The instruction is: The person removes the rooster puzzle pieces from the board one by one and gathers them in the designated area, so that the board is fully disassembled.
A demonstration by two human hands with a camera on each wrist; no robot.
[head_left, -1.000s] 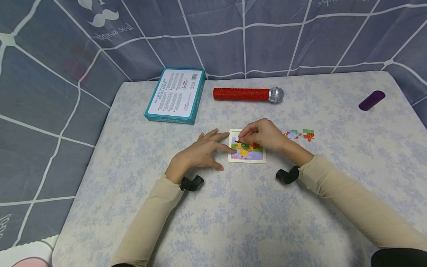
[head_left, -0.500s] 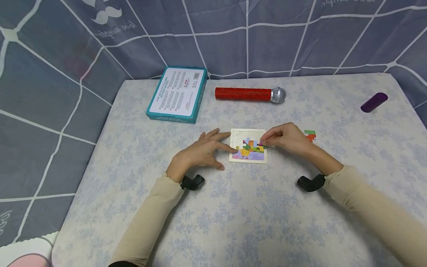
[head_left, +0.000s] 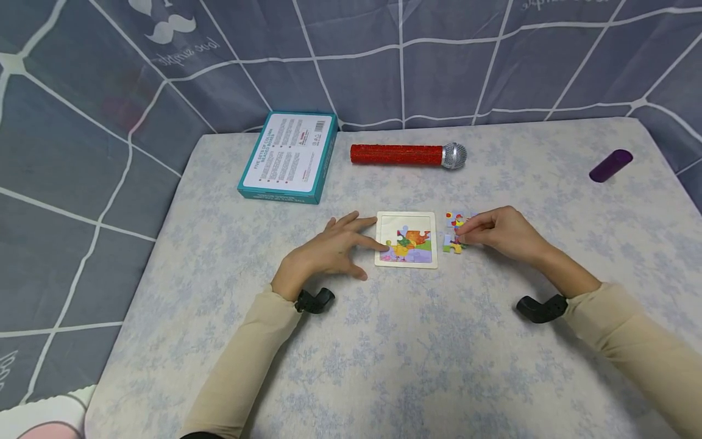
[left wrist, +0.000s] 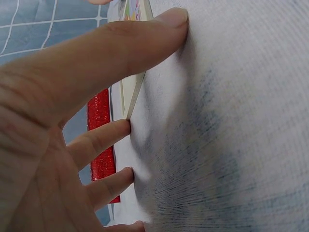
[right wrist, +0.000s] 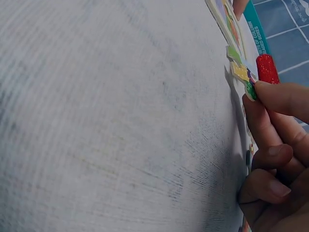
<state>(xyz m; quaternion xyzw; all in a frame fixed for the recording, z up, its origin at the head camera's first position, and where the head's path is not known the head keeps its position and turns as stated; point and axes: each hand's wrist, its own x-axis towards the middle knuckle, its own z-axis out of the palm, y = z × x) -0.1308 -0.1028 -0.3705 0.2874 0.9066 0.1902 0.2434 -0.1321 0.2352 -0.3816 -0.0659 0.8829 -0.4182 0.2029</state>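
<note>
In the head view a small square puzzle tray [head_left: 404,221] lies mid-table, with joined pieces in its lower and right parts and a bare upper left. My left hand [head_left: 329,249] is spread at its left side, the index finger resting on the puzzle and another fingertip at the frame's edge. To the right of the tray my right hand [head_left: 507,235] pinches a yellow, green and purple puzzle piece [right wrist: 240,71] between thumb and fingers, low over the cloth. Just behind it is another puzzle piece [head_left: 452,218], partly hidden by the right hand.
A red glitter microphone [head_left: 397,154] lies behind the tray. To its left is a teal-edged flat box [head_left: 287,155]. A dark purple cylinder [head_left: 610,166] lies at the far right. Patterned cloth [head_left: 384,353] covers the table.
My right hand has moved right from over the tray, carrying a puzzle piece off it to the tabletop beside it. The tray's upper left has become bare. My left hand stays in place.
</note>
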